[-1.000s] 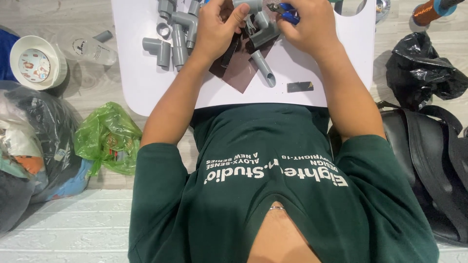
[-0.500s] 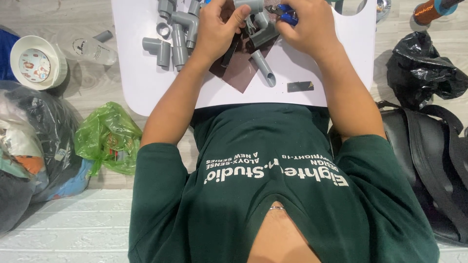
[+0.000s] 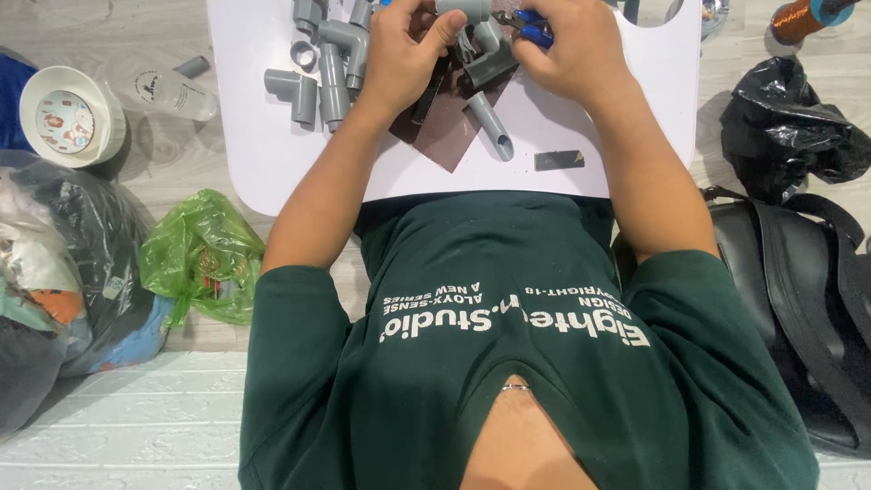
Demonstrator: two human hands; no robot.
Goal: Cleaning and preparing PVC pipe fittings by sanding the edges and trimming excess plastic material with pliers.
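Both hands have lifted slightly – left hand (image 3: 404,54) grips a grey pipe fitting (image 3: 464,9), right hand (image 3: 572,50) closed on blue-handled pliers (image 3: 531,25) – above the table (image 3: 254,136)

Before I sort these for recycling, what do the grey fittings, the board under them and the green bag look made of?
The grey pipe fittings look like moulded plastic, matte and uniformly grey, probably PVC. The white board is smooth with rounded corners and a faint sheen, so plastic or laminate; I cannot tell which. The green bag is thin, crinkled, translucent plastic film. The left hand and right hand grip more grey pieces.
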